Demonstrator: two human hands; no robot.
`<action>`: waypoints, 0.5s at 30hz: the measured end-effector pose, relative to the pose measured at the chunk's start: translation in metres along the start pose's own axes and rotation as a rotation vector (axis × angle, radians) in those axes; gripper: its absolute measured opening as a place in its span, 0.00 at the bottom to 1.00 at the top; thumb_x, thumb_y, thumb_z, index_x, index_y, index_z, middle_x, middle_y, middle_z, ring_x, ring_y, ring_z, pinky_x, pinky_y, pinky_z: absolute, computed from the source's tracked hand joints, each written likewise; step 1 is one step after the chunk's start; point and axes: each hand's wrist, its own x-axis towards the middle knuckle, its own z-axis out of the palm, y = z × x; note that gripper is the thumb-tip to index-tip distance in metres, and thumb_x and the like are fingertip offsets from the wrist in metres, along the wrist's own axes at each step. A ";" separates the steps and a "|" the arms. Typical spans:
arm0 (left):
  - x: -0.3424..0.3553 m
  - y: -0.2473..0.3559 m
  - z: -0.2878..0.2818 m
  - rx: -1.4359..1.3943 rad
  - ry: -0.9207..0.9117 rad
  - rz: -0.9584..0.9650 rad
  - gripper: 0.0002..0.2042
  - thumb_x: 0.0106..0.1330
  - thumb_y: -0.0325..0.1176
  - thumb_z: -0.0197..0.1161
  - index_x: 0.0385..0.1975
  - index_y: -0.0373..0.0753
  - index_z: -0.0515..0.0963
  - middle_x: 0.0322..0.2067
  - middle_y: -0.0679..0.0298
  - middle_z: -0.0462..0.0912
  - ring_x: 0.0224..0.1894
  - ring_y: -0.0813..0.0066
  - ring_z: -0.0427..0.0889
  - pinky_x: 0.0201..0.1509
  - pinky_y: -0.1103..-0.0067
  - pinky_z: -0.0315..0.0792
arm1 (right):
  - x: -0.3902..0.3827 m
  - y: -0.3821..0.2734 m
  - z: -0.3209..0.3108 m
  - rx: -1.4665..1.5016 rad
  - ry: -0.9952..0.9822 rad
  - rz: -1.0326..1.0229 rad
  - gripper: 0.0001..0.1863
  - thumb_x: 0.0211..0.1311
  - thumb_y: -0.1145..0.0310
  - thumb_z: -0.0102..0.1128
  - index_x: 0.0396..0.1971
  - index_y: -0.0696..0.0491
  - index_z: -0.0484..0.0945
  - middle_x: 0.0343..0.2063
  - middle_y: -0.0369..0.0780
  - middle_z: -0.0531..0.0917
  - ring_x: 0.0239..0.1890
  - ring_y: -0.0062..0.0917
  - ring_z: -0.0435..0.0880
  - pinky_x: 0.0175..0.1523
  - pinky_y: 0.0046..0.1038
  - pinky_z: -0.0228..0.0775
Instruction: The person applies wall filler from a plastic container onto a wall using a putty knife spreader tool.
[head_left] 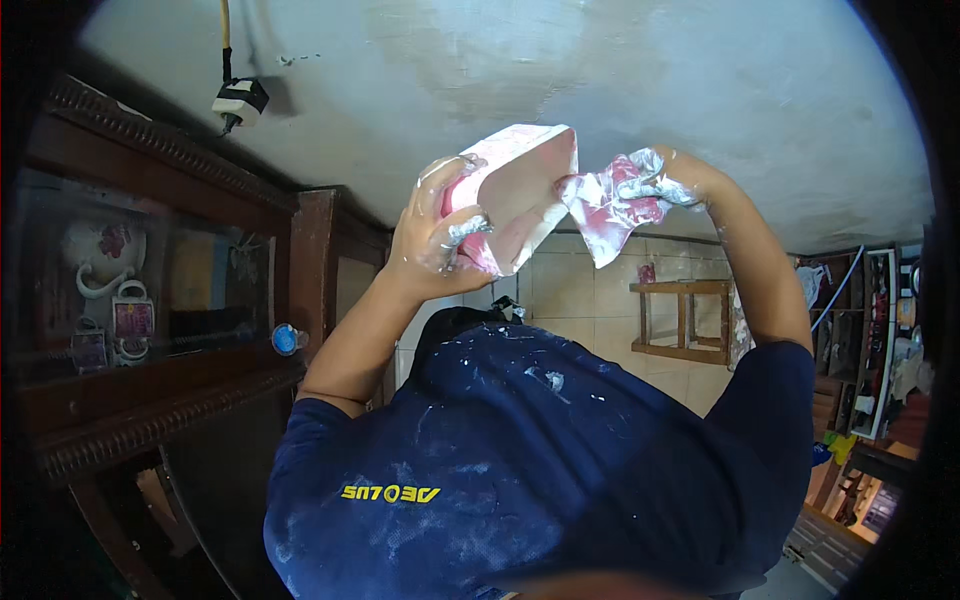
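My left hand (435,225) grips an open, squarish tub (525,190), white with pink and red, tilted with its opening toward the right. White paste is smeared over my fingers and the tub. My right hand (660,180), also smeared white, holds a pink, white-coated piece (600,220), seemingly a flexible scraper, at the tub's right rim. Whether it touches the rim is hard to tell.
A pale, patchy wall (650,70) fills the top, with a plug adapter (238,102) hanging on a cord. A dark wooden glass cabinet (165,140) stands left. A wooden stool (680,348) sits on the tiled floor (570,290); cluttered shelves (845,350) line the right.
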 end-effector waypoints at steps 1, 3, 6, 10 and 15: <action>-0.001 0.001 0.001 0.001 -0.018 0.020 0.31 0.33 0.33 0.78 0.41 0.46 0.69 0.51 0.46 0.69 0.49 0.42 0.74 0.49 0.59 0.72 | 0.002 0.000 0.000 -0.059 0.050 0.009 0.10 0.57 0.67 0.64 0.35 0.57 0.80 0.30 0.34 0.83 0.32 0.15 0.78 0.34 0.22 0.72; -0.002 0.001 0.004 -0.012 0.005 0.028 0.30 0.34 0.32 0.77 0.40 0.46 0.69 0.51 0.46 0.69 0.49 0.42 0.74 0.49 0.59 0.72 | 0.003 0.000 0.006 -0.134 0.102 0.008 0.10 0.56 0.65 0.64 0.32 0.57 0.80 0.26 0.35 0.81 0.29 0.16 0.76 0.33 0.23 0.70; -0.008 -0.003 0.001 -0.034 -0.064 0.052 0.31 0.33 0.31 0.76 0.43 0.47 0.70 0.51 0.48 0.69 0.50 0.42 0.74 0.49 0.60 0.73 | 0.009 0.000 0.015 -0.202 0.188 -0.007 0.14 0.54 0.62 0.66 0.23 0.59 0.79 0.15 0.35 0.76 0.20 0.17 0.69 0.27 0.26 0.64; -0.010 -0.001 0.003 -0.040 -0.123 0.048 0.31 0.32 0.32 0.76 0.42 0.49 0.71 0.51 0.49 0.69 0.50 0.42 0.73 0.44 0.62 0.76 | 0.022 -0.011 0.031 -0.217 0.130 0.046 0.12 0.52 0.63 0.66 0.21 0.58 0.80 0.14 0.34 0.75 0.19 0.17 0.69 0.24 0.25 0.62; -0.010 0.005 0.009 -0.043 -0.134 0.025 0.29 0.32 0.31 0.76 0.40 0.49 0.72 0.50 0.49 0.70 0.50 0.42 0.73 0.40 0.65 0.78 | 0.029 0.023 0.042 -0.130 0.071 0.079 0.07 0.53 0.68 0.65 0.24 0.57 0.82 0.18 0.33 0.79 0.21 0.15 0.71 0.27 0.24 0.65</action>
